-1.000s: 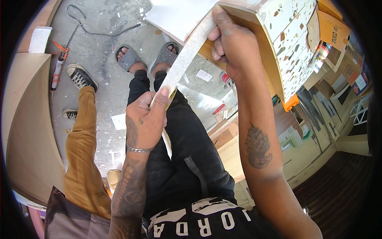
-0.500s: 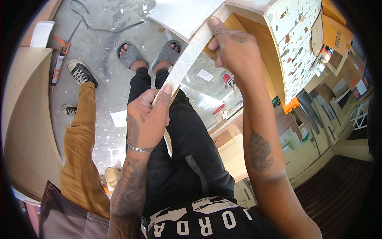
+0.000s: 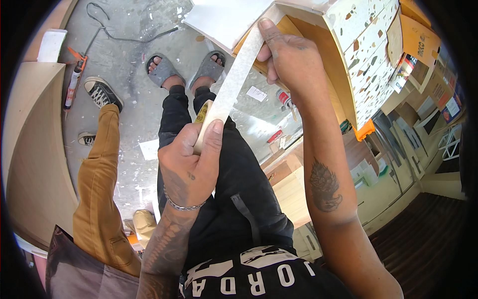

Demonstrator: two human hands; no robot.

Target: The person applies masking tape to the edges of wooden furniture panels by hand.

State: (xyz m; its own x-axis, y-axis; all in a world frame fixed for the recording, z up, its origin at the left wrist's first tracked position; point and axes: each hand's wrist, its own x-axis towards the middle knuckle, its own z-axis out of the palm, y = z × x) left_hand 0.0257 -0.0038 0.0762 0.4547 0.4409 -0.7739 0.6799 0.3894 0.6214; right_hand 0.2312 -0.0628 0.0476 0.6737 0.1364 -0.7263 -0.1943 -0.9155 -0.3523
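My left hand (image 3: 191,162) is closed around a roll of pale tape (image 3: 203,115), whose yellowish printed inner core shows beside the fingers. A whitish strip of tape (image 3: 239,72) stretches taut from the roll up to my right hand (image 3: 296,62). The right thumb and fingers pinch the strip's far end. That end lies by the edge of a panelled piece of furniture (image 3: 326,55), brown inside, with a speckled stone-patterned face (image 3: 366,55). Whether the tape touches the edge there I cannot tell.
Another person's leg in brown trousers (image 3: 99,184) stands at the left, near a curved wooden panel (image 3: 40,149). An orange caulking gun (image 3: 74,79) and a black cable (image 3: 134,37) lie on the grey floor. Cardboard boxes (image 3: 418,40) stand at the right.
My left hand has moved down and slightly right and turned, lengthening the visible strip and bringing the roll's printed core into view. The right hand has barely shifted.
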